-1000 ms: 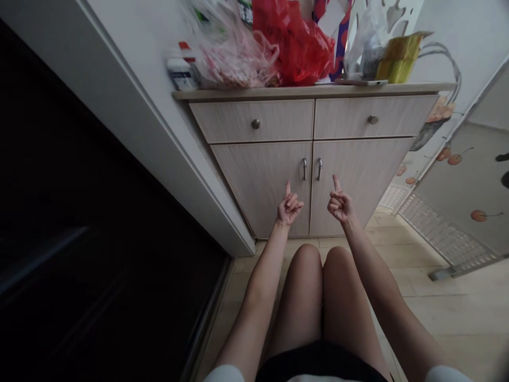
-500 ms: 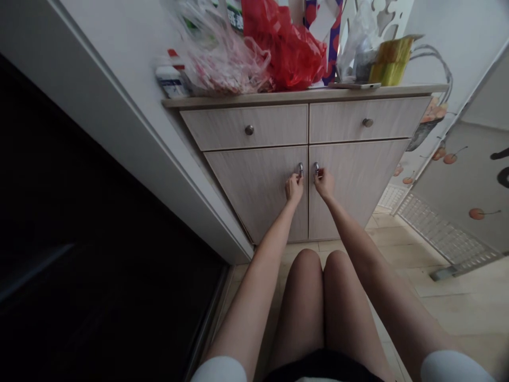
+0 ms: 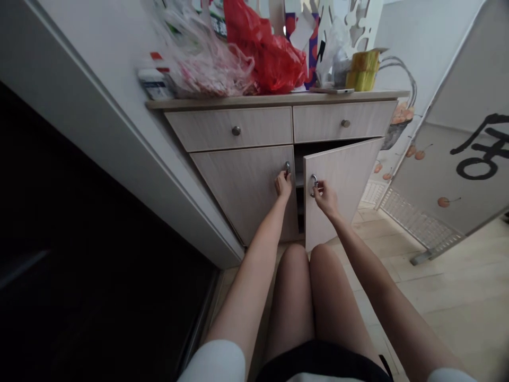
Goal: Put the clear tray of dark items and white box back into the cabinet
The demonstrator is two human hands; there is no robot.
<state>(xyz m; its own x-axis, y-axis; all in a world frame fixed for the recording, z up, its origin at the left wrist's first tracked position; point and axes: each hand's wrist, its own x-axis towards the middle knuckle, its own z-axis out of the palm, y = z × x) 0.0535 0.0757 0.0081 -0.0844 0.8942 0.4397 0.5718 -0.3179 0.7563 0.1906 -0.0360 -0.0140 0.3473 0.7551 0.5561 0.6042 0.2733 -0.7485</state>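
Observation:
A pale wood-grain cabinet (image 3: 230, 101) stands in front of my knees. My left hand (image 3: 283, 184) is closed on the metal handle (image 3: 287, 166) of the left door (image 3: 238, 180), which sits flush with the frame. Fingers of my right hand (image 3: 326, 197) pinch the curved metal handle (image 3: 314, 180) of the right door (image 3: 350, 170). That door is partly swung out toward me, and a dark gap with shelf edges shows behind it. Above the doors are two drawers with round knobs (image 3: 236, 130), both closed.
On the cabinet top lie a red plastic bag (image 3: 266, 53), a clear-pink bag (image 3: 214, 69), a white bottle (image 3: 155, 85) and yellow tape rolls (image 3: 362, 71). A screen with cherry prints (image 3: 449, 175) stands to the right. My knees (image 3: 296, 260) are close to the right door's lower edge.
The right door has come open, pulled toward me by my right hand. The left door remains closed under my left hand. The view has shifted slightly to the right.

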